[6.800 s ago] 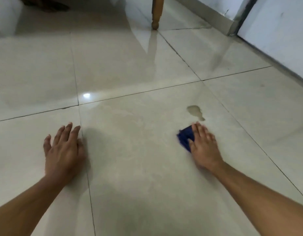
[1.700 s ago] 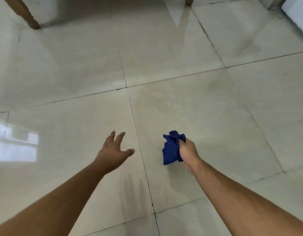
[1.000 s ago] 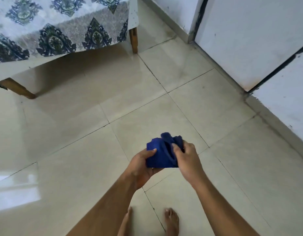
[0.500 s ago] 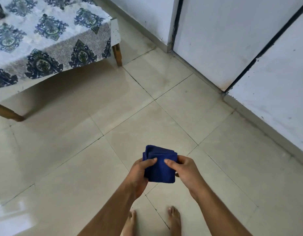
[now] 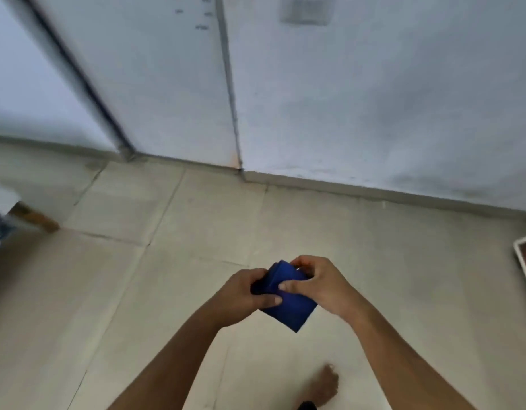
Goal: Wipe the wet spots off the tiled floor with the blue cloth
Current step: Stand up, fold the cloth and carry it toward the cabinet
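A folded, dark blue cloth (image 5: pixel 288 303) is held in mid-air between two bare hands, well above a floor of pale beige, glossy tiles (image 5: pixel 173 291). The left hand (image 5: pixel 244 294) is closed on the cloth's left edge, its thumb pressed flat across the top of the fabric. The right hand (image 5: pixel 317 284) is closed on the cloth's upper right part, with its fingertips curled over the far edge and its thumb laid on the near face. Both grips are narrow and shut on the fabric. One corner of the cloth hangs down and points towards the viewer.

A bare foot (image 5: pixel 325 387) is seen on the tiles below the right forearm. A white painted wall (image 5: pixel 374 99) meets the floor beyond the hands. At the left edge a wooden furniture leg (image 5: pixel 37 217) is visible, blurred. No wet spots can be made out on the tiles.
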